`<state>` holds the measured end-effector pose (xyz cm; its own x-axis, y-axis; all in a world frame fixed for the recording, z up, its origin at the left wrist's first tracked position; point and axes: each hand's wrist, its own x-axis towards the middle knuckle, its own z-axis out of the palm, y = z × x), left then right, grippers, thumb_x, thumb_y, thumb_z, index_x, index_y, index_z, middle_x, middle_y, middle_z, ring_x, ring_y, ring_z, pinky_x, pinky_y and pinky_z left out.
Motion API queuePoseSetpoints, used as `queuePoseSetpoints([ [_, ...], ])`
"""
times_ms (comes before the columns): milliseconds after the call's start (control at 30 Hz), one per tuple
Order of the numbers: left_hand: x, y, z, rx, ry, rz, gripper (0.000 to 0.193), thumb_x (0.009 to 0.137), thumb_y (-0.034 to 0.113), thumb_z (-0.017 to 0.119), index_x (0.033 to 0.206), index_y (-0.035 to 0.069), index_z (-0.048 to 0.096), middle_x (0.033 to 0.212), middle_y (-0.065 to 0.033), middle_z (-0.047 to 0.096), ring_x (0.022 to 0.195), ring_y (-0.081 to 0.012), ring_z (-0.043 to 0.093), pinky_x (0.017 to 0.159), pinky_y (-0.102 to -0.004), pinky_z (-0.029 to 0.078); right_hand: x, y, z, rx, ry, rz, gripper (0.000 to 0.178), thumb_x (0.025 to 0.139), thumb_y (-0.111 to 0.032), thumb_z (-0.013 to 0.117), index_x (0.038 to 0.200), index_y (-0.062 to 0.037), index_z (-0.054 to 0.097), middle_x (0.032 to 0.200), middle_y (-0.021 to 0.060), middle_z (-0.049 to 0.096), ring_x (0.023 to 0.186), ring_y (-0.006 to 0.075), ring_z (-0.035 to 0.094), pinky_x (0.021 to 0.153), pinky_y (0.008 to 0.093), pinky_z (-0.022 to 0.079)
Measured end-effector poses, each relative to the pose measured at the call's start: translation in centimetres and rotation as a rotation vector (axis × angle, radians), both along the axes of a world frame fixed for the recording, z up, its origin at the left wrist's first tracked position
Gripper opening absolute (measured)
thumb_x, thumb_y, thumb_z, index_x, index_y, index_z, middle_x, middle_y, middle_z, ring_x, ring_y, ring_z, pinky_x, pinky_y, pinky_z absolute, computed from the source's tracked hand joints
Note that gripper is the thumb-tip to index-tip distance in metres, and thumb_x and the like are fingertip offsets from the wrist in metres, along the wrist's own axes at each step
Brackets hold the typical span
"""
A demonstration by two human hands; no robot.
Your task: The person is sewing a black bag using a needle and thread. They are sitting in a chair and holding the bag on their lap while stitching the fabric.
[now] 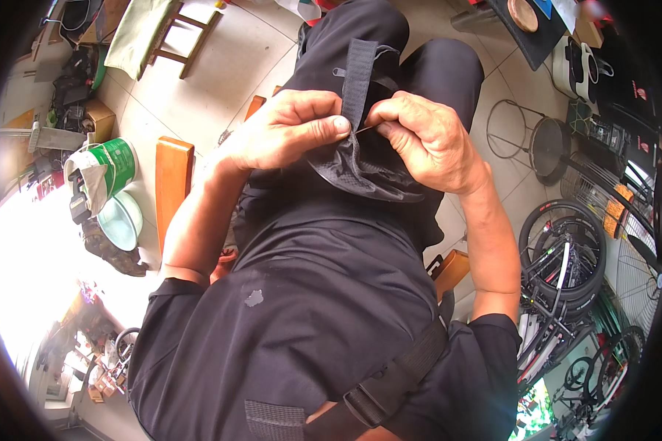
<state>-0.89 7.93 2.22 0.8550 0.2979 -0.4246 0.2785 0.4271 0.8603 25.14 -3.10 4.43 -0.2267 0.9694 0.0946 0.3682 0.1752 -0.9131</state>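
Observation:
On my lap lies a black fabric pouch point(368, 176), its cloth gathered in folds. A black webbing strap point(359, 77) stands up from it between my hands, and a small zipper pull point(338, 72) shows beside the strap. My left hand point(287, 132) is closed, thumb and forefinger pinching the pouch cloth at the strap's base. Just to the right, my right hand point(434, 143) is closed in a pinch on a thin needle-like piece point(365, 129) that meets the cloth by the strap. Its far end is hidden in the fingers.
Wooden chair parts point(173, 184) stick out beside my left arm. Further left are a green bucket point(114, 165) and a pale basin point(119, 220). To the right stand bicycle wheels point(526, 235) and a round dark stool or pan point(548, 151). A small wooden stool point(185, 37) stands ahead on the tiles.

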Motion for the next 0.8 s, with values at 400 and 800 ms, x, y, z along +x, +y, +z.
queuePoseSetpoints([
  [400, -0.3, -0.4, -2.0, -0.105, -0.134, 0.04, 0.027, 0.115, 0.016, 0.065, 0.133, -0.003, 0.071, 0.116, 0.0006, 0.073, 0.106, -0.0049, 0.062, 0.097, -0.0243, 0.05, 0.3, 0.0, -0.9, 0.032, 0.029, 0.002, 0.018, 0.098, 0.007, 0.071, 0.113, -0.0032, 0.073, 0.096, 0.0115, 0.074, 0.086, 0.0301, 0.074, 0.078, 0.037, 0.059],
  [800, -0.2, -0.5, -1.9, -0.123, -0.118, 0.046, 0.029, 0.115, 0.015, 0.064, 0.137, -0.004, 0.07, 0.121, -0.0002, 0.074, 0.11, -0.0055, 0.062, 0.101, -0.0247, 0.05, 0.3, -0.4, -0.9, -0.03, 0.077, -0.014, 0.016, 0.1, 0.006, 0.071, 0.114, -0.0015, 0.075, 0.099, 0.0117, 0.076, 0.088, 0.0268, 0.075, 0.081, 0.0348, 0.06],
])
